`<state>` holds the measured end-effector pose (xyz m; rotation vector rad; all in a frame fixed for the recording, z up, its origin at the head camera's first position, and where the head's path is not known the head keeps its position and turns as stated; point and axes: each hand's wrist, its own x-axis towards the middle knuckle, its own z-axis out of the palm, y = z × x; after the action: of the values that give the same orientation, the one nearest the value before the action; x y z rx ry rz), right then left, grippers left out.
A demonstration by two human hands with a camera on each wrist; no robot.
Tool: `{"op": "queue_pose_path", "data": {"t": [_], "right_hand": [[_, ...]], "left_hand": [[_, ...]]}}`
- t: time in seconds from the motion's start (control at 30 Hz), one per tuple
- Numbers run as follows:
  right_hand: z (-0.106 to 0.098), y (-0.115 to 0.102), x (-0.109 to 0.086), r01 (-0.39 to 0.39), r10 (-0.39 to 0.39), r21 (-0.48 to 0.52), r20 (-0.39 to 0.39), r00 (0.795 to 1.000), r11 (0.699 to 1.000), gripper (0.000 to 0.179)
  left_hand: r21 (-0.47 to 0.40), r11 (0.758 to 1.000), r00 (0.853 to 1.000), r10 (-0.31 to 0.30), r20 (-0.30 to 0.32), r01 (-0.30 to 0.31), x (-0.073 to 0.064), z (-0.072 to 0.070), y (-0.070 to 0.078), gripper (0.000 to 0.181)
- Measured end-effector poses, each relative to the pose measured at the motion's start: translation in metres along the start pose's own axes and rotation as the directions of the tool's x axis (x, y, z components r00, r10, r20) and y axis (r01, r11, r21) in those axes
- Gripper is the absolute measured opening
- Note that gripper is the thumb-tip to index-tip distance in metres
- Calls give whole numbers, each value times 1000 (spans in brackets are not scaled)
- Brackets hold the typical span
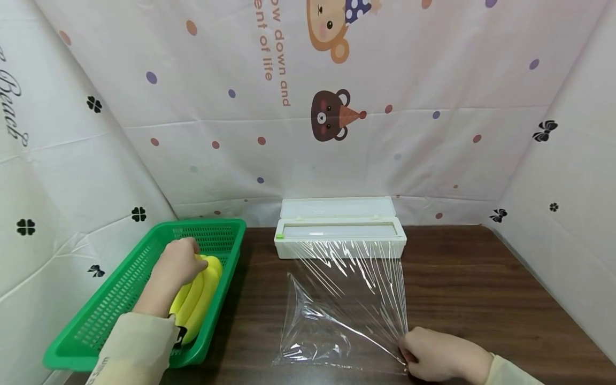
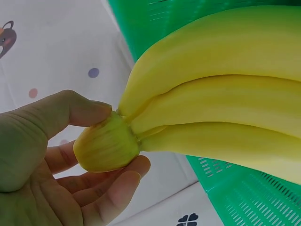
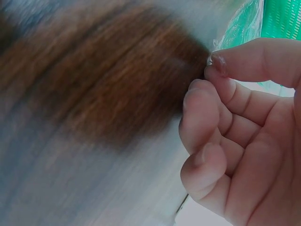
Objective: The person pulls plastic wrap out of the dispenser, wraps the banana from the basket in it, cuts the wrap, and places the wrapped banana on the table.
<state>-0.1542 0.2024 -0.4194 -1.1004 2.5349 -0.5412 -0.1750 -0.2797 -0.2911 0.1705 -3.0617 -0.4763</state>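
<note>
My left hand (image 1: 179,263) grips a bunch of yellow bananas (image 1: 204,299) by its stem end, over the green basket (image 1: 234,256). In the left wrist view the thumb and fingers (image 2: 124,188) close round the thick stem (image 2: 106,146), with several bananas (image 2: 225,99) fanning out from it. My right hand (image 1: 435,353) pinches a corner of clear plastic wrap (image 1: 337,315) between thumb and forefinger, low on the table. The wrap stretches from the white dispenser box (image 1: 341,248) toward me, its left part lying crumpled on the wood.
The dispenser's lid (image 1: 337,207) stands raised at the back, before the printed cloth (image 1: 231,171). White cloth walls (image 1: 572,224) flank both sides of the dark wooden table (image 1: 462,289). A small green piece (image 1: 280,236) sits at the box's left end.
</note>
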Motion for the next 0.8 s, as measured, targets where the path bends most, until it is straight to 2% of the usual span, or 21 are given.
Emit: {"op": "queue_pose_path", "data": {"t": [0.3, 0.53, 0.8], "right_hand": [[0, 0, 1, -6, 6, 10, 3, 1000, 1000, 31], [1, 0, -1, 0, 0, -4, -9, 1000, 1000, 32], [1, -1, -1, -4, 3, -25, -19, 1000, 1000, 32]], "left_hand": [[-26, 1000, 1000, 3, -23, -3, -2, -5, -2, 35], [-32, 999, 1000, -18, -23, 17, -2, -9, -1, 45], [-37, 999, 997, -22, -74, 19, -3, -13, 3, 48]]}}
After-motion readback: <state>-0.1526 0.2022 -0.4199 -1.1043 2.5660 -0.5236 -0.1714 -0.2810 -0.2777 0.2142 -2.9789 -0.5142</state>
